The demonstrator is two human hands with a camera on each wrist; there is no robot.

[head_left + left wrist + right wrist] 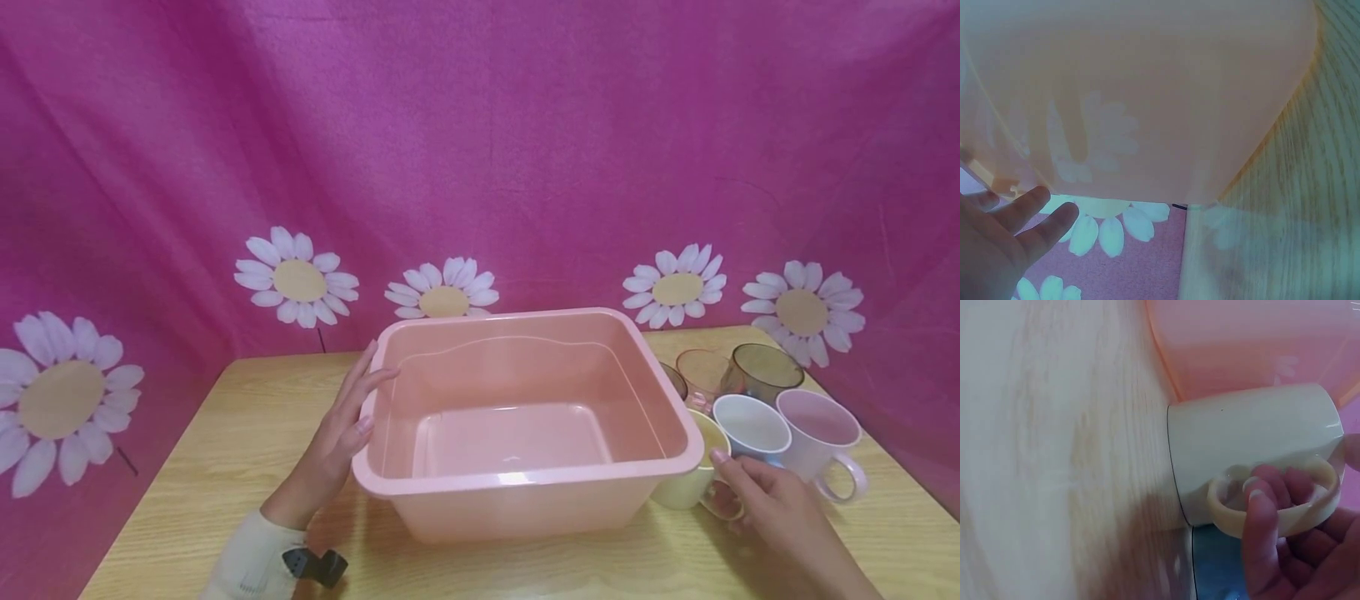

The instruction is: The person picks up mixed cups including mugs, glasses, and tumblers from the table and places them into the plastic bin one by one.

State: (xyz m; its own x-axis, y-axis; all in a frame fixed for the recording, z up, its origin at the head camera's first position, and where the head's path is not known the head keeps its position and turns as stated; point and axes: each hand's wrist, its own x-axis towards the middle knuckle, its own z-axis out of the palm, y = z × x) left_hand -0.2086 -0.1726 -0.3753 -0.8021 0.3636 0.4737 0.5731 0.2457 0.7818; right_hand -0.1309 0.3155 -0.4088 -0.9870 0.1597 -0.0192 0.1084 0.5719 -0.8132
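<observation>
A pink plastic basin (517,500) stands on the wooden table. My left hand (337,433) rests on its left rim with the fingers spread and fairly straight; the left wrist view shows those fingers (1054,219) against the basin wall. Just right of the basin is a pale yellow mug (682,490), upright. My right hand (772,500) holds it by the handle (1304,519), fingers curled through the loop and thumb at the rim. Beside this mug stand a blue mug with a white inside (752,423) and a pale pink mug (810,442).
Behind those mugs are an olive-tinted clear cup (763,372), a reddish clear cup (701,371) and a dark clear cup (675,379) partly hidden by the basin. A magenta cloth (487,167) with white flowers hangs along the back and sides of the table (247,417).
</observation>
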